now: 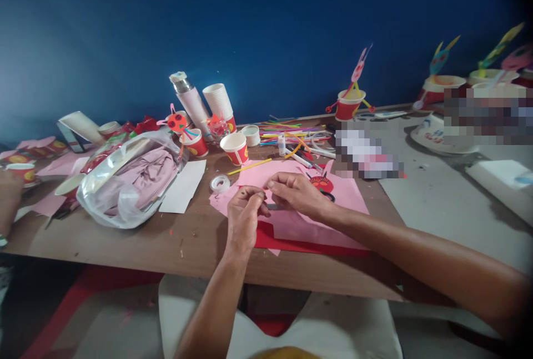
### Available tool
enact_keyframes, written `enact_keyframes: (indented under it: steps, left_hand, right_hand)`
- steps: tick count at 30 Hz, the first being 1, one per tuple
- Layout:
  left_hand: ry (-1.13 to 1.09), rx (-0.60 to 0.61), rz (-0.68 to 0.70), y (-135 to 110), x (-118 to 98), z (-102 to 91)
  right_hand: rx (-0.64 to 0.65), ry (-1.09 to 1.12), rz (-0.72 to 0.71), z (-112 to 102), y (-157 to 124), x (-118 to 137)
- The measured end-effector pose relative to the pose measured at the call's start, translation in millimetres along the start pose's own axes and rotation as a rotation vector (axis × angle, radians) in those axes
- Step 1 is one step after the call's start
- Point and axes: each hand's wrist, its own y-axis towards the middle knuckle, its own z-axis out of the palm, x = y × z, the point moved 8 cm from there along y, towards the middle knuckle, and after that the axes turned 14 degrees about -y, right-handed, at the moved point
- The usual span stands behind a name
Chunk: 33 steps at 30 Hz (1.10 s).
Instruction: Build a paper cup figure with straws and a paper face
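My left hand and my right hand meet over pink paper sheets on a brown table. Both hands are closed in a pinch on one small thin object held between them; it is too small to name. A red sheet lies under the pink ones at the table's front edge. A red cut-out shape sits just beyond my right hand.
A clear plastic bag with pale cloth lies left. Tape roll, white paper, red-and-white paper cups, a cup stack, a flask and several coloured straws stand behind. Another person's hand shows at far left.
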Motion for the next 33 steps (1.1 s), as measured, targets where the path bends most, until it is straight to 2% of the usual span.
enact_keyframes:
  steps: [19, 22, 25, 28, 30, 33]
  left_hand:
    - [-0.048, 0.033, -0.021, 1, 6, -1.0]
    - [-0.079, 0.056, -0.036, 1, 0, -1.8]
    - [-0.079, 0.029, -0.001, 4, -18, -14.7]
    - [0.007, -0.042, 0.081, 13, -42, -35.8]
    - [0.153, -0.044, 0.139, 23, -56, -42.6]
    - [0.499, 0.041, 0.218, 47, -63, -32.1]
  right_hand:
    - [-0.009, -0.119, 0.012, -3, 4, -5]
    - [-0.029, -0.127, 0.009, -8, 4, -4]
    - [-0.077, -0.137, -0.033, -21, 6, 4]
    - [-0.141, -0.130, -0.079, -40, 7, 18]
    - [-0.190, -0.108, -0.093, -52, 6, 27]
    - [-0.239, -0.067, -0.109, -65, 4, 39]
